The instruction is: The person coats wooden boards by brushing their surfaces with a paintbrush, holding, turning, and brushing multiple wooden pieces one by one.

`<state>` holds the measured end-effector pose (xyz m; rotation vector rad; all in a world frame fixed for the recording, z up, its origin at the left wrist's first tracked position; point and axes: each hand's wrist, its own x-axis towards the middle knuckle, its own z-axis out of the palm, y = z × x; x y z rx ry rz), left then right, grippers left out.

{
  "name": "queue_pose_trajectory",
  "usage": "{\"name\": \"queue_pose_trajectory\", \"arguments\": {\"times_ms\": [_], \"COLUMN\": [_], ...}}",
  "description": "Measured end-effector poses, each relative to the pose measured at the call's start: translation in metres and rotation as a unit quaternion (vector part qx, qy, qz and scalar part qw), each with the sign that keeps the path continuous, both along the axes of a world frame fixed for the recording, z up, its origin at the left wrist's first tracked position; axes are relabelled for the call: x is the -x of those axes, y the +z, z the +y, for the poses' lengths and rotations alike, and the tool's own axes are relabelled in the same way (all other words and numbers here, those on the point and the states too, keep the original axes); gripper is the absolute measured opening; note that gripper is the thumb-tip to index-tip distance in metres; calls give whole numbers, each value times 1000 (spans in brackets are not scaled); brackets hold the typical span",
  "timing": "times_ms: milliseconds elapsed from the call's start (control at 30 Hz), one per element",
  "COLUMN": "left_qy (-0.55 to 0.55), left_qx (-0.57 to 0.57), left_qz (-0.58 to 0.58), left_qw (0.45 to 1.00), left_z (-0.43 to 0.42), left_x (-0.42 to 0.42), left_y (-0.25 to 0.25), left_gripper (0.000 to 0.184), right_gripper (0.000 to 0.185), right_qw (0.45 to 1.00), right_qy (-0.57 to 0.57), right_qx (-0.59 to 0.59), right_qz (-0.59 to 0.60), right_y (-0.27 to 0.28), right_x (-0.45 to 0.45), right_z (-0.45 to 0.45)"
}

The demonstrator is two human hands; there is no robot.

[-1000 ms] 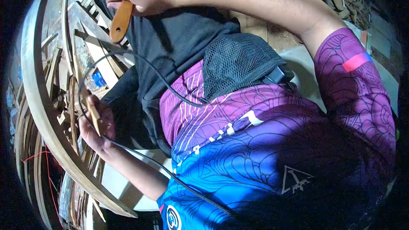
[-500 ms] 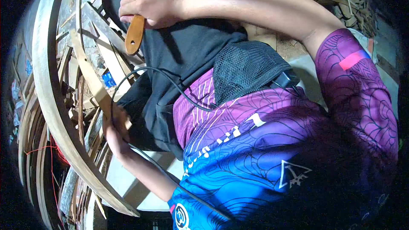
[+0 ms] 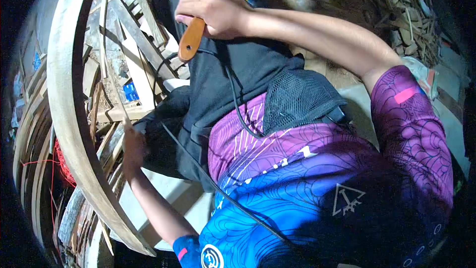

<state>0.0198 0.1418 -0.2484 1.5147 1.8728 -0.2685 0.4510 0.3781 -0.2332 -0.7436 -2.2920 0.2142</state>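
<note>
My right hand (image 3: 213,7), at the top, is closed around an orange-brown wooden handle (image 3: 192,39) with a small hole near its end. The rest of that tool is hidden, so its kind cannot be made out. It is above my dark-clothed leg (image 3: 223,69). My left hand (image 3: 134,146), blurred at lower left, grips the near end of a thin wooden strip (image 3: 117,92). The strip reaches away from me, edge nearly toward the camera. A black cable (image 3: 235,94) crosses my lap.
A long curved wooden piece (image 3: 67,94) arcs down the left side. Beyond it are stacked strips (image 3: 34,144) and tangled red string (image 3: 63,166). Wood offcuts and a blue packet (image 3: 130,92) lie ahead; more scraps (image 3: 409,34) are piled at upper right.
My right hand and the handle have shifted rightward in the view. The strip in my left hand has turned from showing its broad face to nearly edge-on, and that hand has moved slightly down.
</note>
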Motion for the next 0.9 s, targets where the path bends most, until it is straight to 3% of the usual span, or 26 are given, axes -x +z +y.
{"name": "queue_pose_trajectory", "arguments": {"times_ms": [67, 167, 233, 267, 333, 433, 567, 800, 900], "left_qy": [238, 306, 268, 248, 212, 170, 114, 58, 55], "left_qx": [87, 196, 213, 221, 200, 167, 128, 86, 77], "left_qz": [-84, -129, -97, -81, -90, -104, -103, -94, -81], "left_qw": [964, 923, 935, 940, 952, 966, 980, 990, 992], "left_z": [-1, -12, -56, -78, -63, -36, -23, -51, -101], "left_x": [-44, -86, -37, -12, -27, -67, -98, -113, -90], "left_y": [54, 132, 135, 136, 136, 136, 147, 179, 199], "left_gripper": [68, 89, 30, 22, 21, 22, 29, 48, 56], "right_gripper": [14, 10, 9, 8, 7, 7, 14, 16, 13], "right_qw": [999, 999, 994, 992, 999, 997, 996, 981, 968], "right_qy": [-4, -6, 8, 23, 30, 36, 75, 112, 180], "right_qx": [22, 49, 106, 123, 20, 71, 34, -19, -19], "right_qz": [-43, -21, 4, -7, -13, 18, 19, -157, -174], "right_y": [14, 15, 20, 22, 10, 14, 4, 26, 28], "right_x": [-7, -1, 4, 4, 8, 16, 20, 20, 31], "right_z": [-6, -5, -8, -6, -5, -6, 0, -13, -10]}}
